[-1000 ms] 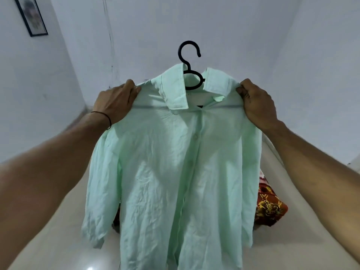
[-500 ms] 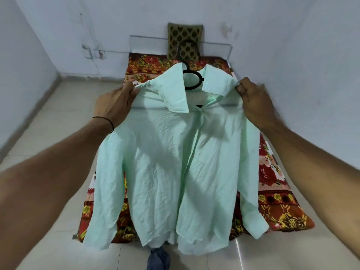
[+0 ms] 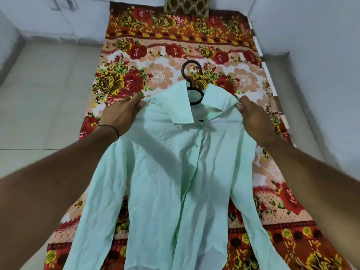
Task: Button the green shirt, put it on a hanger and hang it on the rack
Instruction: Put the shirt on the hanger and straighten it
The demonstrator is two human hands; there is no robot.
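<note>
The green shirt [image 3: 175, 172] fills the middle and lower part of the frame, spread front side up over a flowered bedspread [image 3: 155, 47] that runs from the top centre down to the bottom edge. The shirt sits on a black hanger [image 3: 191, 82], whose hook sticks up out of the open collar just above the centre of the frame. The front placket shows a small white button [image 3: 195, 146] below the collar.

The left hand [image 3: 121, 114], left of centre, is closed on the shirt's shoulder, thumb on top of the cloth; a thin dark band [image 3: 109, 127] circles its wrist. The right hand [image 3: 253, 117], right of centre, pinches the other shoulder beside the collar. The two hands are well apart. A patterned pillow [image 3: 187, 5] lies at the top edge. Pale floor tiles [image 3: 44, 94] fill the left side.
</note>
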